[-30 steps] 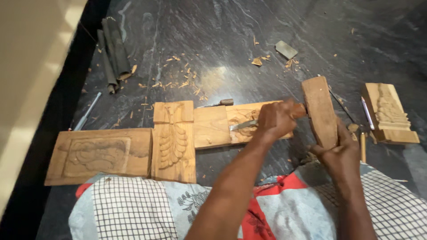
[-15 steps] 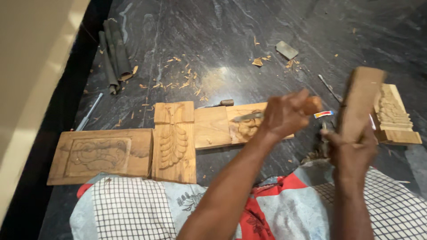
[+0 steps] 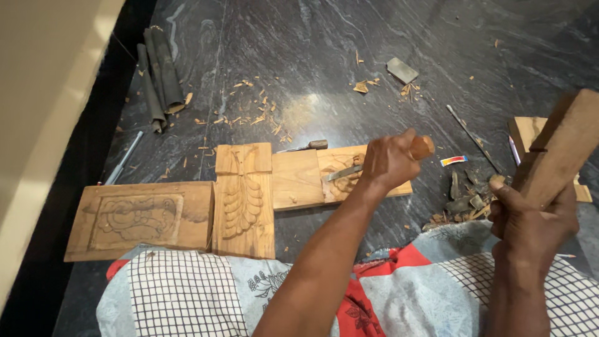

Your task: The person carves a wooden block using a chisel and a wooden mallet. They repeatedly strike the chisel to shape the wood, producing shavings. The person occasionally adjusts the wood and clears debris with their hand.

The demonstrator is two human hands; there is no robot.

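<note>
Left hand (image 3: 392,163) grips chisel (image 3: 349,171) on half-carved panel (image 3: 312,178); right hand (image 3: 530,215) clenches raised wooden mallet (image 3: 561,146); relief appears unfinished, chips (image 3: 256,115) strewn.

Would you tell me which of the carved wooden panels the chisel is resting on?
The chisel rests on the horizontal panel under the left hand; the leaf panel and leftmost panel lie untouched.

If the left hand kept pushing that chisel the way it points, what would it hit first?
The left hand aims the chisel down and left; its blade tip already appears to meet the carved wooden panel, though depth is hard to judge.
</note>
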